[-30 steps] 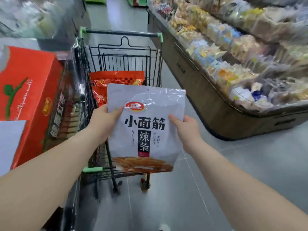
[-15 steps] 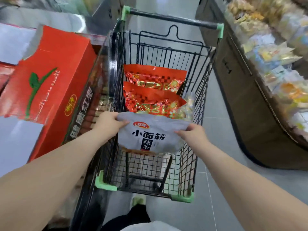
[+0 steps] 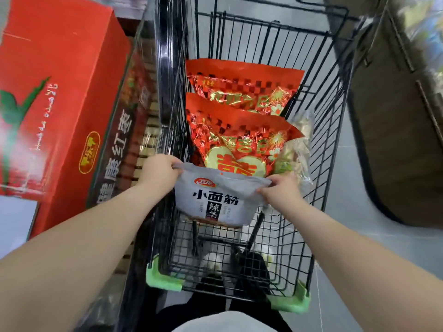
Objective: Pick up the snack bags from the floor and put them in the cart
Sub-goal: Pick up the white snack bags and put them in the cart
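Note:
A grey snack bag with black Chinese lettering hangs inside the black wire cart, near its front end. My left hand grips the bag's top left corner and my right hand grips its top right corner. Behind it in the cart lie two red and gold snack bags, one overlapping the other, and a clear bag leans on the cart's right wall.
A large red carton stands on a display left of the cart. A dark wooden shelf unit lines the right side, with grey floor between. My legs and white shoes show under the cart.
The grey bag went from held upright in front of the cart to lowered inside it, still in both hands. My view has tilted down and closer over the cart.

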